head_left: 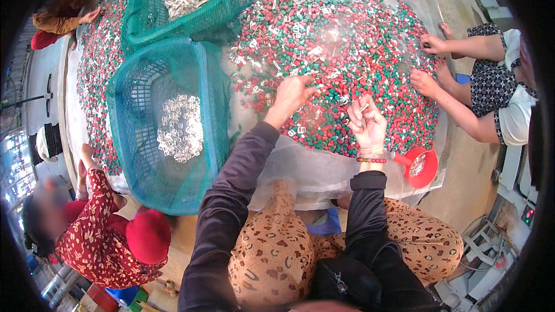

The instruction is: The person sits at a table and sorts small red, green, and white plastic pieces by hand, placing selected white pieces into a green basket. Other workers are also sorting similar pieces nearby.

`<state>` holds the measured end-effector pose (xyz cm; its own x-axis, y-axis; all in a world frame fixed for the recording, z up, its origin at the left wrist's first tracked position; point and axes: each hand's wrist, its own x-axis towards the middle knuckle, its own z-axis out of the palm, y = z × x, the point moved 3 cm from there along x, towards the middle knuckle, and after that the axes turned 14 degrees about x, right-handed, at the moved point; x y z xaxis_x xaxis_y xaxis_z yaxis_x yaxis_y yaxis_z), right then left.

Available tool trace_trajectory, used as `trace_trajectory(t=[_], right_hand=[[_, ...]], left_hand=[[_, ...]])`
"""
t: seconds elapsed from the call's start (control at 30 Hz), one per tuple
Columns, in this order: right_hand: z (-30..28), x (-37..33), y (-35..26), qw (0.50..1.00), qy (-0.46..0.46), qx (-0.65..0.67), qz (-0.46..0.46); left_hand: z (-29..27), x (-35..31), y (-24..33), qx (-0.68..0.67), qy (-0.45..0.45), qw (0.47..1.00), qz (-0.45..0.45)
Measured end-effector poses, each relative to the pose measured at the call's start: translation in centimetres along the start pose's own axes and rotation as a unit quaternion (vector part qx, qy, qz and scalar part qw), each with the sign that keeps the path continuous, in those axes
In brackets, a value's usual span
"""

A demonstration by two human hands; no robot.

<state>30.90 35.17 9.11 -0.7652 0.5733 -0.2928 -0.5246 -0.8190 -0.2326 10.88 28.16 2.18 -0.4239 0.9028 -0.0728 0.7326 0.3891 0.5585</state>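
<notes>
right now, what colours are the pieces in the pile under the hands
Mostly red and green, with whitish bits across the pile; best seen in the head view.

Left of the left fingers stands a basket with small pieces in it; behind it sits a second basket. Pebbles spread beyond the right fingers; right of these, nearer the body, lies a scoop.

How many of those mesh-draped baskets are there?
2: a blue basket to the left of the person's left hand, and a green basket just beyond the blue one, cut off by the picture's top edge. Any outside the view would be hidden.
</notes>
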Motion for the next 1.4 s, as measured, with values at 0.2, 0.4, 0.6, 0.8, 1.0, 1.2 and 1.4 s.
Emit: trace_trajectory(t=[0.2, 0.4, 0.6, 0.8, 1.0, 1.2, 1.4], right_hand=[[0.8, -0.5, -0.1, 0.999, 0.008, 0.025, -0.025], [-1.1, 0.1, 0.4, 0.974, -0.083, 0.209, 0.007], [-5.3, 6.5, 0.8, 0.875, 0.164, -0.447, -0.086], [-6.1, 10.7, 2.7, 0.596, 0.214, -0.77, -0.086], [-2.1, 5.1, -1.0, 0.982, 0.125, -0.13, -0.064], [1.7, 0.9, -3.3, 0.999, 0.013, -0.02, -0.046], [2.0, 1.0, -3.7, 0.998, 0.026, 0.021, -0.062]], left_hand=[[2.7, 0.3, 2.2, 0.139, -0.118, 0.981, 0.063], [4.6, -0.3, 1.8, 0.136, -0.14, 0.98, 0.037], [2.3, -3.7, 0.0, -0.023, -0.174, 0.984, -0.004], [-4.3, -6.4, -1.2, -0.573, -0.261, 0.771, -0.098], [-8.0, -5.6, -0.7, -0.744, -0.223, 0.63, 0.022], [-6.9, -1.4, -0.5, -0.612, -0.222, 0.751, -0.108], [-0.6, 4.2, 1.9, -0.087, -0.134, 0.983, 0.089]])
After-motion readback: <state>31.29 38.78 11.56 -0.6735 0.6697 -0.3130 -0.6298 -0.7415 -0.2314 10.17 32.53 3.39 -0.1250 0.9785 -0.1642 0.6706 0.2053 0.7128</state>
